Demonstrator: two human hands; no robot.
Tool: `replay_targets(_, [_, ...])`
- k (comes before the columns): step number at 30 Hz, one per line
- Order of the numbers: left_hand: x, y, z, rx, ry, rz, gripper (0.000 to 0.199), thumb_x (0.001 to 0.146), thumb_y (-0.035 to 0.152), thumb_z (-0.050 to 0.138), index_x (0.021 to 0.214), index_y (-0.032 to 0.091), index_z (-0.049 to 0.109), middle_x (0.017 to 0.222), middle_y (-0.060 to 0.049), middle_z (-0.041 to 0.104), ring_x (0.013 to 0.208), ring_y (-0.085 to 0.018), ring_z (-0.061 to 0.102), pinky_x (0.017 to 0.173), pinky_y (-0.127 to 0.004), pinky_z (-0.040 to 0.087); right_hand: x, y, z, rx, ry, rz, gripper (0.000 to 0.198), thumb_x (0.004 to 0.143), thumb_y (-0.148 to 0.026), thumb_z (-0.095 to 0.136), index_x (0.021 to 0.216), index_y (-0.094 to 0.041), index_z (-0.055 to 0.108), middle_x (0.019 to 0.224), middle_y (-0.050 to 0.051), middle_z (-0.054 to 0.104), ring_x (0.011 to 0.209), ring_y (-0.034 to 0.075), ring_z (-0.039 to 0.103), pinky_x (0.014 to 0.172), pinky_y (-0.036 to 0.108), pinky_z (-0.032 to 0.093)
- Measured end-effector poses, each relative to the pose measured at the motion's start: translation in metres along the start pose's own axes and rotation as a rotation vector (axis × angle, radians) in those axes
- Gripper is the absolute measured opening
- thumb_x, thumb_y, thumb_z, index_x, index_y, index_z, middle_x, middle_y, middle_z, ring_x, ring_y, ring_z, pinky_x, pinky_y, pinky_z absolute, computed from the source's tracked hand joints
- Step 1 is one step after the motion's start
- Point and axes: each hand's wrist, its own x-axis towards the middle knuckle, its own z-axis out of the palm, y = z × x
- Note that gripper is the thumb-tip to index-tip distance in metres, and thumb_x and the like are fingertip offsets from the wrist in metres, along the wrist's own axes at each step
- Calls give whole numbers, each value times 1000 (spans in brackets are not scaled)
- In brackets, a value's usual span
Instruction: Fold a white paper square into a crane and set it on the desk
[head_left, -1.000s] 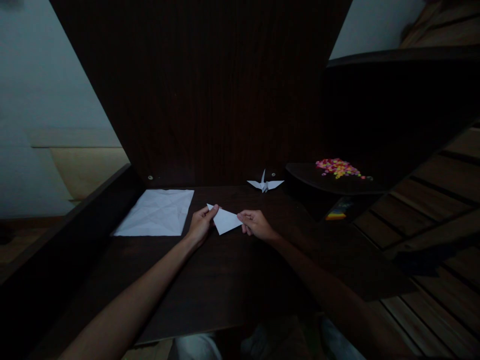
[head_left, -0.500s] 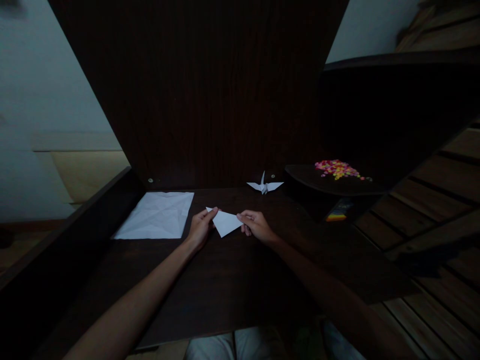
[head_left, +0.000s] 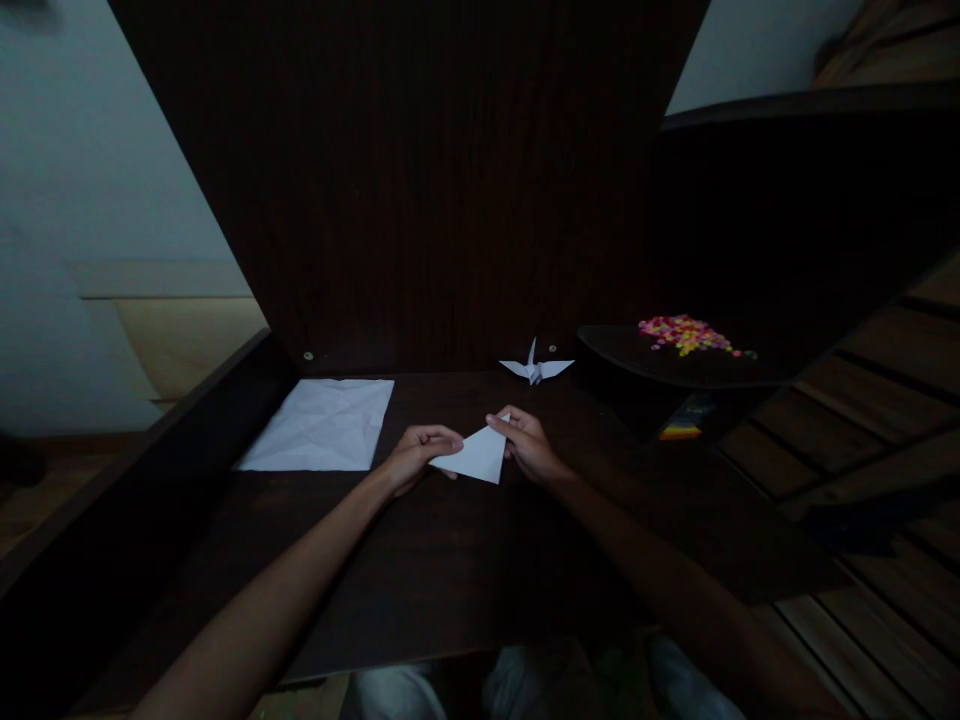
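Note:
A small piece of folded white paper [head_left: 480, 458] is held up between both hands, over the dark desk. My left hand [head_left: 421, 456] pinches its narrow left end, thumb on top. The upper right corner is gripped by my right hand [head_left: 523, 440] between thumb and fingers. One pointed corner of the paper hangs down toward me. Just behind my right hand, a folded paper crane [head_left: 535, 371] stands on the desk with its wings spread. To the left of my left hand lies a flat sheet of creased white paper [head_left: 319, 425].
A low curved shelf [head_left: 615, 352] at the right bears a heap of small pink, yellow and red pieces [head_left: 686, 334]. Beneath it is an item with a yellow-orange end [head_left: 681, 432]. A raised side board [head_left: 142, 455] bounds the desk [head_left: 420, 580] on the left.
The folded paper has turned, so its point now hangs nearer my right hand. My left hand has moved slightly right and its fingers have curled further over the paper. The view has shifted slightly.

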Motion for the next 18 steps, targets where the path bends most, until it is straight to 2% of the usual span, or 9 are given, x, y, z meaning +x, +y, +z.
replay_targets(2, [-3, 1, 1, 13, -111, -59, 27, 61, 27, 81, 81, 11, 73, 68, -6, 67, 59, -15, 60, 51, -26, 49, 0, -2, -1, 37, 25, 18, 44, 58, -49, 80, 60, -19, 48, 49, -6, 51, 40, 6, 43, 37, 19, 31])
replay_targets(5, [-6, 3, 2, 32, -223, -120, 30, 65, 27, 80, 90, 12, 73, 75, -7, 69, 61, -15, 63, 54, -26, 51, 0, -2, -2, 25, -16, 39, 46, 55, -48, 82, 58, -19, 47, 49, -5, 52, 41, 7, 45, 40, 20, 34])
replay_targets(8, [-9, 5, 3, 17, -349, -218, 35, 74, 37, 74, 97, 11, 71, 81, -11, 71, 69, -20, 68, 59, -29, 53, 0, 0, -2, -17, -61, 12, 45, 58, -49, 80, 58, -19, 47, 48, -6, 51, 40, 7, 42, 38, 19, 29])
replay_targets(11, [-12, 6, 4, 18, -457, -317, 42, 80, 48, 65, 98, 10, 69, 86, -17, 72, 67, -22, 69, 59, -30, 53, -1, 1, 0, -20, -54, -25, 46, 62, -53, 77, 60, -19, 47, 48, -6, 48, 39, 6, 40, 36, 19, 27])
replay_targets(14, [-12, 4, 5, 37, -466, -311, 41, 81, 48, 65, 95, 10, 67, 89, -18, 72, 58, -19, 67, 54, -27, 51, -1, 0, 1, -25, -6, -47, 42, 64, -56, 74, 67, -18, 55, 53, -5, 50, 42, 7, 42, 35, 19, 28])
replay_targets(18, [-4, -4, 5, 6, -304, -172, 38, 79, 46, 68, 92, 10, 65, 80, -14, 71, 52, -15, 64, 48, -23, 48, 1, 1, 0, -67, 85, -105, 45, 69, -58, 68, 90, -18, 63, 62, -3, 52, 44, 7, 42, 34, 19, 28])
